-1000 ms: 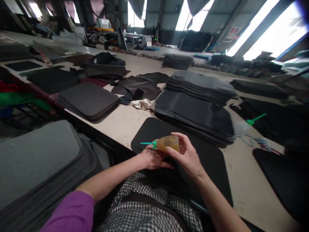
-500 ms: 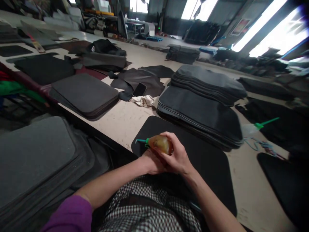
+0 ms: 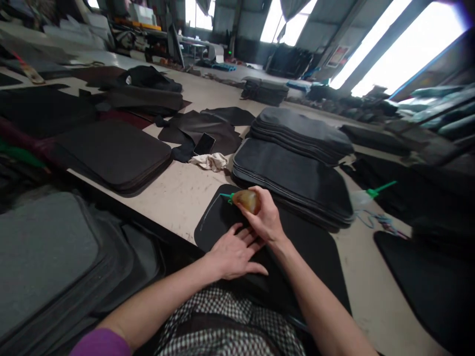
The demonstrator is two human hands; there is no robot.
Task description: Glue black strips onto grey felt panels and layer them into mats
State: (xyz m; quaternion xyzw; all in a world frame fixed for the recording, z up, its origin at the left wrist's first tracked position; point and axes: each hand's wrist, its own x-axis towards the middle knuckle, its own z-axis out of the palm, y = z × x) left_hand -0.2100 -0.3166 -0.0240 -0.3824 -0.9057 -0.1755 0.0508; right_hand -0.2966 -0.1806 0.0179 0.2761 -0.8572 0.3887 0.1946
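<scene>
From here I see the right hand (image 3: 267,220) clasping a bottle (image 3: 248,201), its green nozzle (image 3: 226,197) beyond the left hand (image 3: 233,252), which is spread over a black sheet (image 3: 315,252), holding nothing. Past the left hand, a pale line (image 3: 210,213) marks the sheet.

No lettering, brand or number could be read. Toward one o'clock, a pale rectangular poster with a reddish middle (image 3: 337,57) on the grey wall (image 3: 319,37) was too blurred to decipher; dark patches on the amber translucent squeeze bottle (image 3: 248,200), just below centre toward five o'clock, formed nothing legible.
</scene>
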